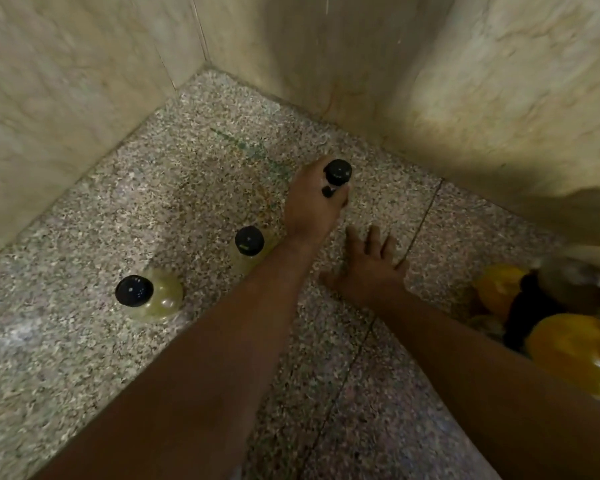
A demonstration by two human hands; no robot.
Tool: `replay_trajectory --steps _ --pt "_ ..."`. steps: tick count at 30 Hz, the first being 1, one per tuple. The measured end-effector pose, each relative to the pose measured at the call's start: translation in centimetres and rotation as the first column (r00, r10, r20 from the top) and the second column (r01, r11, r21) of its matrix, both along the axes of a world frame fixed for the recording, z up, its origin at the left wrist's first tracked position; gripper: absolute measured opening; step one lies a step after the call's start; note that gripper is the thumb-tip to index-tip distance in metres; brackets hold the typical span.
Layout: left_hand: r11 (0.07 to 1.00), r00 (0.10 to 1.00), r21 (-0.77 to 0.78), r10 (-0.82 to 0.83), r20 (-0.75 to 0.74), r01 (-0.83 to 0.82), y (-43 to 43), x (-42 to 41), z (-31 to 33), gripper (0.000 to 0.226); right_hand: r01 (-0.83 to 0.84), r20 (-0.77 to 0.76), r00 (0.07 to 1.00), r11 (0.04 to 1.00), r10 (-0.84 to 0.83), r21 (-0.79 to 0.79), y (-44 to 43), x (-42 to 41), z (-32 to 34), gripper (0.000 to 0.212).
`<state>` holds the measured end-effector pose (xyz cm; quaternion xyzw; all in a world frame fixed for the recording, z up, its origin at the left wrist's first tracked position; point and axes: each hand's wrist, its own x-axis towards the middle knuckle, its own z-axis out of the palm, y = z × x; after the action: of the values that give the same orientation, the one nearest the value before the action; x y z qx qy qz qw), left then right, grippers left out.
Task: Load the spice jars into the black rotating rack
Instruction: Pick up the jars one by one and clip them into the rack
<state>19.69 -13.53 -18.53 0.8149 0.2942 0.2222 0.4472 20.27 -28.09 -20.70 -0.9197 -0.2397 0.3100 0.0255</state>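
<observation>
A: What carries everything here?

B: A speckled stone tabletop (84, 358) set into a corner between two pale walls (66, 64). At the right edge sits a blurred heap of yellow and black shapes (551, 327); it may be the black rack, but I cannot tell.

A: And the hands?

B: The left hand (312, 206) reaches deep toward the corner, fingers clamped around a black-capped spice jar (337, 173), likely gripped low so it stays upright. The right hand (371, 268) lies flat beside it, fingers spread apart, holding nothing, probably bracing.

A: The other jars?

B: Two stand upright in a diagonal line: a middle jar (249, 241) just beside the left forearm, and a near jar (153, 296) well apart, both waiting to be loaded.
</observation>
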Motion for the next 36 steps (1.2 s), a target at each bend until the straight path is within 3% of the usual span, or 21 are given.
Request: replay_trajectory --steps 6,18,23,28,33,36 --pt "0.999 0.999 0.033 -0.029 0.019 0.028 -0.8 -0.3 0.6 0.049 0.001 0.004 1.000 1.000 -0.002 0.028 -0.4 0.1 0.1 0.109" --pt "0.994 0.995 0.083 -0.077 0.065 0.071 -5.8 -5.1 5.4 0.049 0.068 0.054 0.994 0.941 -0.091 0.331 -4.7 -4.9 4.1 0.086" --pt "0.989 0.993 0.116 -0.098 0.062 0.091 -9.1 -7.8 6.9 0.053 0.119 0.114 0.971 0.834 -0.212 0.538 -8.3 -8.2 7.2 0.055" --pt "0.990 0.994 0.090 -0.109 0.023 0.107 -13.2 -11.3 7.7 0.055 0.291 0.030 0.920 0.734 -0.390 0.614 -12.4 -10.9 9.0 0.014" --pt "0.987 0.988 0.050 -0.151 0.011 0.150 -19.2 -14.9 8.3 0.051 0.461 -0.061 0.820 0.595 -0.568 0.658 -18.5 -13.3 10.3 0.028" --pt "0.978 0.979 0.045 -0.204 0.013 0.203 -23.0 -16.2 8.5 0.050 0.565 -0.193 0.724 0.408 -0.662 0.718 -21.9 -14.1 11.1 0.028"
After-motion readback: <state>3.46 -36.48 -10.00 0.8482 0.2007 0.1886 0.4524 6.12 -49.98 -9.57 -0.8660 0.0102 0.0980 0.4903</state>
